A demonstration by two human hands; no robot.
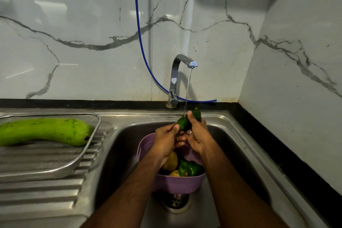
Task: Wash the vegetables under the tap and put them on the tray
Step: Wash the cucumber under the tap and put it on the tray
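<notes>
A thin stream of water runs from the chrome tap point(182, 65) onto a dark green cucumber point(183, 123). My left hand point(166, 139) pinches its near end, and my right hand point(197, 135) grips its middle over the sink point(231, 135). Below my hands stands a purple colander point(177, 184) holding a green pepper point(188, 168) and yellowish potatoes point(171, 161). On the draining board at the left, a steel mesh tray point(55, 159) holds a long light green bottle gourd point(46, 131).
A blue hose point(137, 24) hangs down the marble wall and curls behind the tap. The sink drain point(174, 202) sits under the colander. A black counter edge point(277, 144) runs along the right side.
</notes>
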